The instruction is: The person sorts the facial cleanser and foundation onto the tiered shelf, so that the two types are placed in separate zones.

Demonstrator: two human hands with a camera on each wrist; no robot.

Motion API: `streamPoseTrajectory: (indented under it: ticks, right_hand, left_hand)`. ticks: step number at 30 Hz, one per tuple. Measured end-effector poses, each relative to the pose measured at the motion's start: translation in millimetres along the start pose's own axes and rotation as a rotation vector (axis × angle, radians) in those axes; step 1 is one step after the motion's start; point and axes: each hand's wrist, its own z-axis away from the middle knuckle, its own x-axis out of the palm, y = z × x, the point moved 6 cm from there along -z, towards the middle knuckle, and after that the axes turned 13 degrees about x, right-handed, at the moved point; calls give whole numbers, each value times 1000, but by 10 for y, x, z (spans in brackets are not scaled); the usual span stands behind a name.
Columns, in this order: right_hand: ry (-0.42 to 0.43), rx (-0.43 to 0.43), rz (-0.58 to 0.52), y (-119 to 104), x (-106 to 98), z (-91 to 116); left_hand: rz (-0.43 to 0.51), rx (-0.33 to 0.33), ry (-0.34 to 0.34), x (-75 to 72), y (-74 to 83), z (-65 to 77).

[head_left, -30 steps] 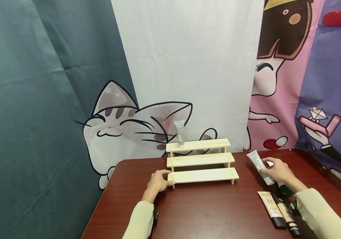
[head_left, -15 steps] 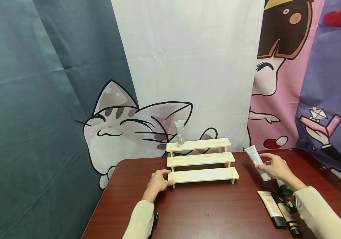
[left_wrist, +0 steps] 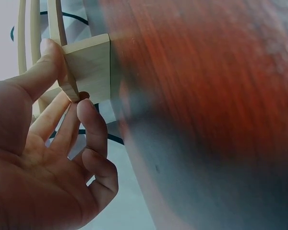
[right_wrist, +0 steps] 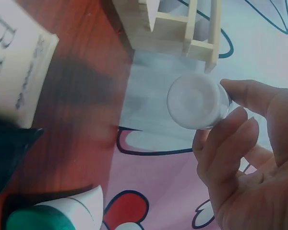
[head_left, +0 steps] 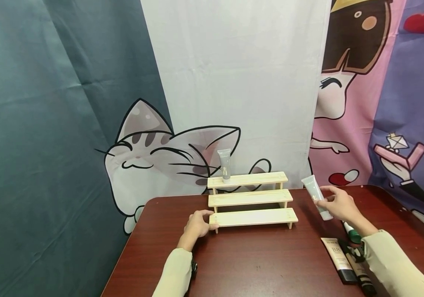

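Observation:
My left hand (head_left: 197, 224) pinches the left end of the lowest step of a three-tier wooden display stand (head_left: 253, 217), thumb over the top and fingers beneath. In the left wrist view the thumb presses on the pale board (left_wrist: 90, 67). My right hand (head_left: 341, 203) holds a pale grey squeeze tube (head_left: 314, 192) between thumb and fingers, tilted, above the table to the right of the stand. The right wrist view shows the tube's round white cap (right_wrist: 194, 100) end-on. A similar tube (head_left: 225, 167) stands upright on its cap on the top step, towards the left.
On the table (head_left: 256, 264) at the right lie a beige BB cream tube (head_left: 336, 255) with a black cap and a slim dark-capped tube (head_left: 360, 272) beside it. Near the right forearm is a white tube with a green cap (head_left: 354, 236). Printed curtains hang behind the table.
My right hand has lifted the grey tube up and to the left, away from the green-capped tube. The left hand stays on the stand's lowest step.

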Motion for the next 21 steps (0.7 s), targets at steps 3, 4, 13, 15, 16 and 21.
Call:
streamPoseTrajectory:
  ticks: [3,4,13,15,16,21]
  right_hand:
    - [12,-8,-10,-49,-5,3]
    - [17,-9,-13,-61,-3,3]
    - [82,-29,-10,-181,49,0]
    - [90,-33,-21,-209,62,-7]
    - [90,-33,-27,-220,70,-13]
    - [107,-36,-47,-273,98,-38]
  left_hand:
    - [-3,-5,-7,-2,0,2]
    - [-4,-4,-10,-2,0,3]
    - [0,-7,-9,0,3,11]
    - [1,-10,-12,3,3,12]
    - [0,-12,-12,3,1,11]
    - [-1,-24,-7,0,-5,3]
